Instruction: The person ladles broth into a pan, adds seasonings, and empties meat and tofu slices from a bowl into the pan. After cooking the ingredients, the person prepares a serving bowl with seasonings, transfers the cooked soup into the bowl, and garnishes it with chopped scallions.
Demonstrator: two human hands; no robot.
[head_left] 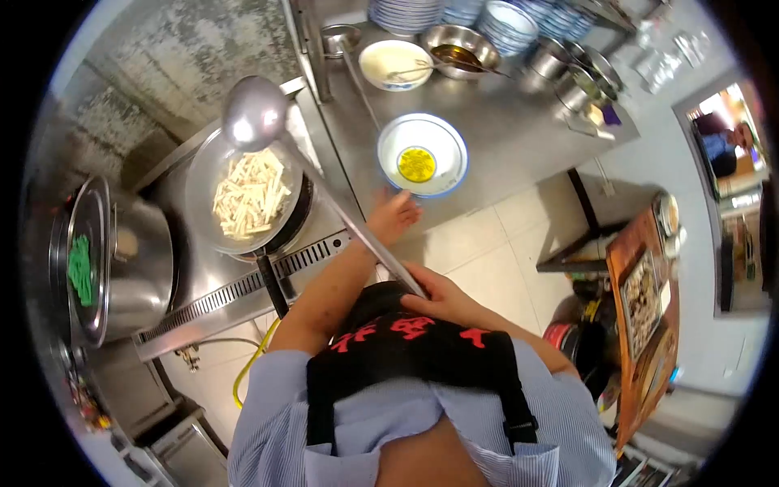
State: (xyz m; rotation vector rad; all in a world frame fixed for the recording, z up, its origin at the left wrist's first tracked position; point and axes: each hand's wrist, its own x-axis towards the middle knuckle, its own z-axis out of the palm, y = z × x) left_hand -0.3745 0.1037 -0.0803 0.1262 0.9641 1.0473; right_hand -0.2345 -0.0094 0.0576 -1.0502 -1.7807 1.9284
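Note:
A long-handled metal ladle (256,114) slants across the view, its round bowl over the upper edge of the wok area. My right hand (393,216) is beside a white blue-rimmed bowl (388,154) with yellow liquid (416,164) in it; its fingers look spread, and nothing shows in them. My left hand (442,296) is closed round the lower end of the ladle's handle, near my black apron (422,357). Pale cut strips (250,195) lie in a clear round container (199,195) on a black-handled pan at the left.
A big steel pot (138,260) with a green cloth (80,269) stands far left. Along the counter's back are stacked bowls (510,28), a cream-coloured bowl (395,65) and a steel bowl of dark liquid (458,55). At right stands a wooden table (621,268); a person (718,146) shows through an opening.

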